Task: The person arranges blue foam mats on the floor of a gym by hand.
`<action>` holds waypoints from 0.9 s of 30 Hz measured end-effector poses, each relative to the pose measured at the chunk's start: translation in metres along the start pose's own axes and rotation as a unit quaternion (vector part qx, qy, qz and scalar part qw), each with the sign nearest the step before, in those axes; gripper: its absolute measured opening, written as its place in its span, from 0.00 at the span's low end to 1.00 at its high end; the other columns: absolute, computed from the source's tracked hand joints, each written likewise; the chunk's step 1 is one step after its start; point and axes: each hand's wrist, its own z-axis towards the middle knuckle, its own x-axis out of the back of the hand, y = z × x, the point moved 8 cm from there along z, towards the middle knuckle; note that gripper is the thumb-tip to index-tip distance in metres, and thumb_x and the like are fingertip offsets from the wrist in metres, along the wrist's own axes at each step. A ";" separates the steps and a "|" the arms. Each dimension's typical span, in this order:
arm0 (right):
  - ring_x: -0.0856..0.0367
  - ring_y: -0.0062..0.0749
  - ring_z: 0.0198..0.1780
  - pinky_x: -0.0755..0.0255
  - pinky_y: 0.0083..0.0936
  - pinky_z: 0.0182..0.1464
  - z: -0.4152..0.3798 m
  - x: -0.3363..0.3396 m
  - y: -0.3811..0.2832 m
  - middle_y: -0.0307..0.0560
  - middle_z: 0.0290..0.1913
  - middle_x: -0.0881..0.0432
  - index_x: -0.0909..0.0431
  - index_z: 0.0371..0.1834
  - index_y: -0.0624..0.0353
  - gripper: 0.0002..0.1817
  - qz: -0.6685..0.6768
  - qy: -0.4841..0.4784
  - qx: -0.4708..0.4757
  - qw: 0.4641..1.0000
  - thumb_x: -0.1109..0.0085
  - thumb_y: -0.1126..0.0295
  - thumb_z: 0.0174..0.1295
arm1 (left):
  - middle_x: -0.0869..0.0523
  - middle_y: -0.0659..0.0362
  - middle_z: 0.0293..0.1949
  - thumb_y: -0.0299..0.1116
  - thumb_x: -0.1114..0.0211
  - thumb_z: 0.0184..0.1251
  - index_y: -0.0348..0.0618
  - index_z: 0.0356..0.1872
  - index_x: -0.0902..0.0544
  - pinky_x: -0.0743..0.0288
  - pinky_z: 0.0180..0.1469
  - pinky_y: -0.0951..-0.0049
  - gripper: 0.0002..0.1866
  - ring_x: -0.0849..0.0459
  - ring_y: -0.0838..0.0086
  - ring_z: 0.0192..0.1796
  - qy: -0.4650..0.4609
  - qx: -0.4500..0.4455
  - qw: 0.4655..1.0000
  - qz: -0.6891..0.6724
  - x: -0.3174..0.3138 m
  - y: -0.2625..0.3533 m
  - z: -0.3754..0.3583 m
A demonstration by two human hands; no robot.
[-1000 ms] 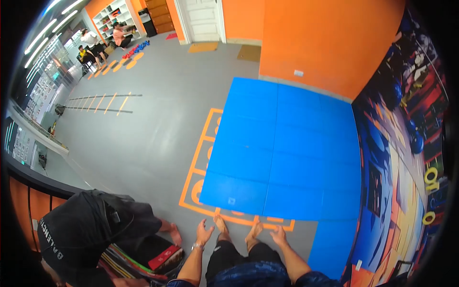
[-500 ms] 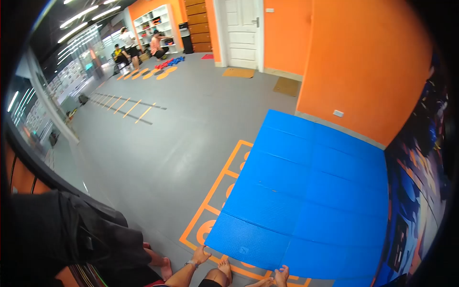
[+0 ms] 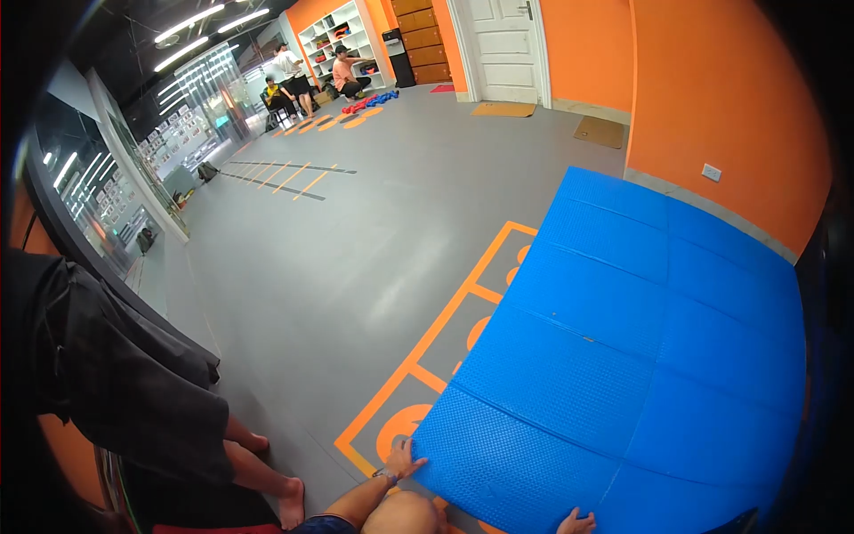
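A large blue textured mat [image 3: 569, 356] with fold lines lies over the floor at the right. My left hand [image 3: 405, 460] is at its near left corner, fingers apart, the tips by the edge. Along the near edge, at the bottom of the view, my right hand [image 3: 576, 521] shows only in part, its fingers apart and close against the mat. No grasp on the mat is visible at either hand. Under and beside the mat runs an orange floor marking [image 3: 427, 377].
A person in dark clothes [image 3: 116, 356] stands barefoot close at the left. Orange wall [image 3: 729, 107] borders the mat's far side. Ladder-like floor lines [image 3: 289, 178], a white door [image 3: 504, 53], shelves [image 3: 342, 44] and several people are farther back.
The view has shifted, so the mat sits farther right and looks larger. My left hand's fingers have spread at the corner. My right hand is now lower in view, still by the near edge.
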 end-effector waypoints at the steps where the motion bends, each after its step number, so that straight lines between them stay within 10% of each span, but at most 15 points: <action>1: 0.27 0.59 0.55 0.34 0.53 0.59 -0.001 -0.007 0.001 0.59 0.55 0.25 0.28 0.59 0.56 0.34 -0.042 0.044 0.002 0.998 0.34 0.46 0.54 | 0.28 0.41 0.60 0.62 0.31 0.53 0.39 0.68 0.35 0.33 0.64 0.51 0.48 0.30 0.48 0.64 0.045 0.003 0.999 0.028 -0.005 -0.001 0.005; 7: 0.28 0.57 0.53 0.35 0.56 0.54 0.014 -0.037 0.018 0.54 0.52 0.24 0.26 0.54 0.51 0.31 -0.068 0.142 -0.013 0.988 0.39 0.41 0.55 | 0.27 0.44 0.59 0.66 0.33 0.53 0.40 0.64 0.30 0.37 0.64 0.51 0.46 0.30 0.51 0.62 0.100 0.081 0.992 -0.015 -0.003 0.000 0.018; 12: 0.27 0.54 0.53 0.36 0.57 0.53 0.032 -0.038 0.034 0.49 0.52 0.22 0.22 0.50 0.47 0.25 -0.035 0.097 -0.098 0.990 0.43 0.41 0.59 | 0.13 0.48 0.41 0.58 0.27 0.52 0.39 0.47 0.17 0.24 0.50 0.64 0.32 0.16 0.61 0.44 0.107 0.145 0.936 -0.303 -0.023 -0.037 0.049; 21: 0.35 0.54 0.67 0.40 0.64 0.59 0.049 -0.021 0.020 0.55 0.65 0.27 0.24 0.62 0.48 0.32 0.414 -0.036 -0.108 0.903 0.40 0.42 0.58 | 0.14 0.59 0.42 0.38 0.29 0.62 0.37 0.50 0.18 0.24 0.50 0.72 0.19 0.18 0.75 0.44 0.035 0.100 0.782 -0.614 -0.021 -0.010 0.044; 24: 0.21 0.44 0.49 0.28 0.37 0.55 0.036 0.038 -0.025 0.60 0.50 0.19 0.22 0.54 0.69 0.25 0.479 0.020 -0.150 0.865 0.44 0.55 0.66 | 0.15 0.58 0.44 0.31 0.31 0.65 0.36 0.52 0.19 0.24 0.50 0.74 0.17 0.18 0.75 0.45 0.010 0.068 0.747 -0.662 -0.003 0.008 0.031; 27: 0.20 0.46 0.49 0.26 0.36 0.54 0.052 0.033 -0.012 0.61 0.50 0.19 0.20 0.50 0.73 0.30 0.474 0.072 -0.083 0.874 0.58 0.52 0.73 | 0.15 0.58 0.45 0.25 0.33 0.65 0.36 0.53 0.20 0.24 0.51 0.74 0.16 0.18 0.76 0.45 0.012 0.060 0.746 -0.663 0.008 0.015 0.022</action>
